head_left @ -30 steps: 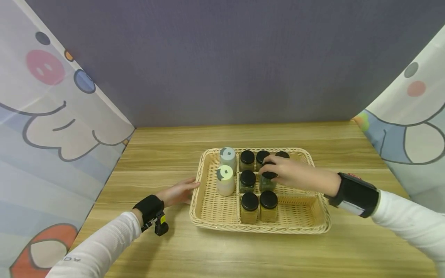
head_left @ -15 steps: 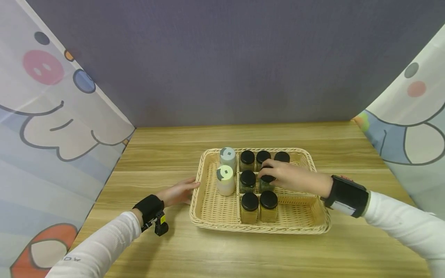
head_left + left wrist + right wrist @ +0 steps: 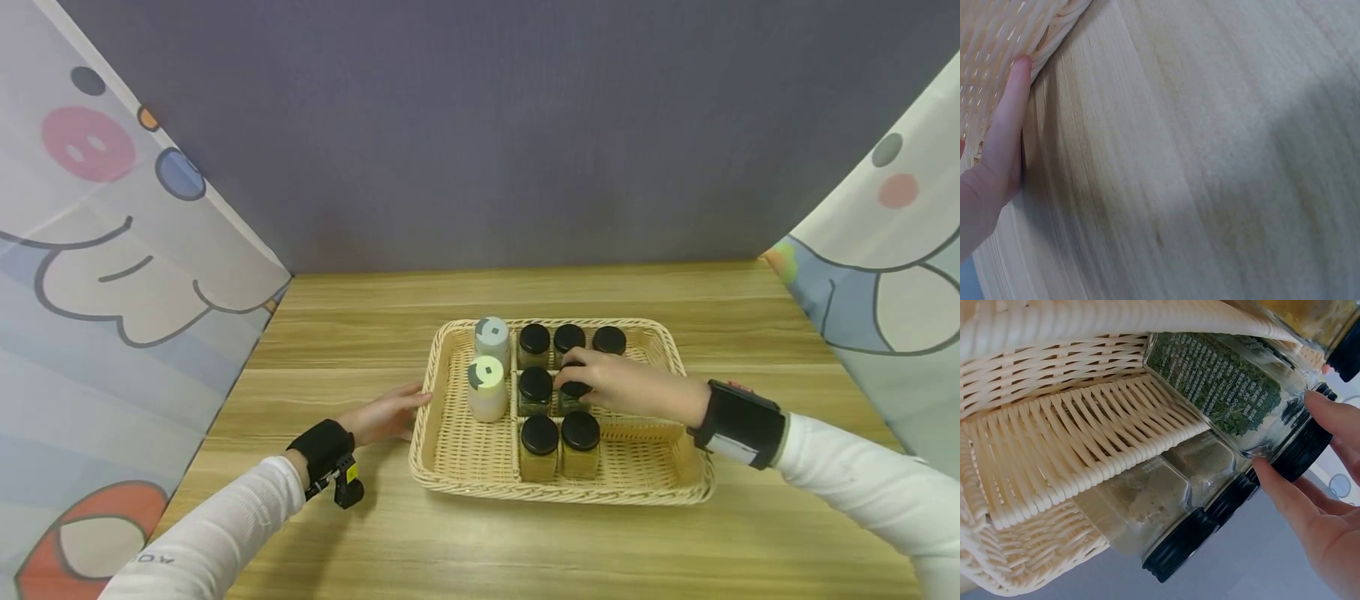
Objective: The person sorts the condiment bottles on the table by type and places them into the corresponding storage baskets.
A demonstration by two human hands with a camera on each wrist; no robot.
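Observation:
A divided wicker basket (image 3: 487, 490) sits on the wooden table. My left hand (image 3: 381, 418) touches the basket's outer left wall, its fingers lying fairly straight along the weave in the left wrist view. My right hand (image 3: 626, 386) pinches the black lid of a glass jar of green dried herbs (image 3: 1210, 381) between thumb and fingers. This jar stands in the middle compartment, right beside another black-lidded jar (image 3: 536, 387). The right hand partly covers its lid in the head view.
Two white bottles (image 3: 487, 400) stand in the left compartment. Several black-lidded jars, among them one at the back right (image 3: 609, 339), fill the back row; two yellowish jars (image 3: 581, 458) stand in front. Wicker dividers (image 3: 1085, 444) separate the rows. A grey panel (image 3: 510, 150) rises behind the table.
My right hand has shifted slightly left and down with the herb jar, bringing it closer to its neighbour in the middle row. My left hand has stayed at the basket's side.

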